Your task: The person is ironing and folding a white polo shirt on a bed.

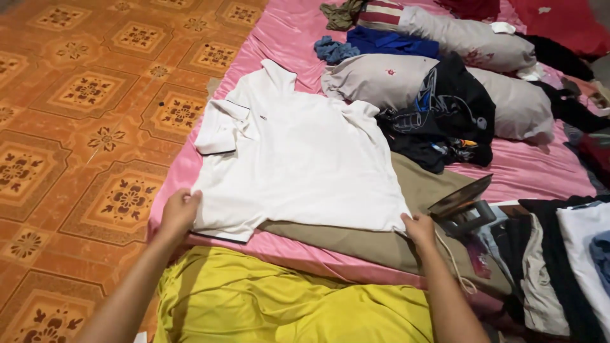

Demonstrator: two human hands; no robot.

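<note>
1. The white polo shirt (298, 159) lies flat on the pink sheet (279, 38), partly over a tan cloth (406, 190) that sticks out past its right and near edges.
2. Its long axis runs from the hem, nearest the person, up and slightly left to the collar at the far end, so the collar points away from the person.
3. One short sleeve juts from the shirt's left side toward the patterned orange floor tiles (82, 127); a tiny dark mark, too small to make out, sits on the chest just below the collar.
4. The left hand (179, 213) grips the shirt's near-left hem corner, fingers curled shut around the fabric.
5. The right hand (419, 227) pinches the shirt's near-right hem corner, fingers closed on the cloth.
6. Just right of the shirt's near-right corner an iron (460, 204) stands tipped up, its soleplate facing up.
7. Beyond the shirt's right shoulder lie grey pillows (375, 79) with a black printed garment (451, 108) draped over them, and a blue garment (387, 41) farther back.
8. Nearer than the hem, a yellow cloth (279, 298) covers the person's lap.
9. Right of the iron sits a stack of folded clothes (559, 267), dark and white.
</note>
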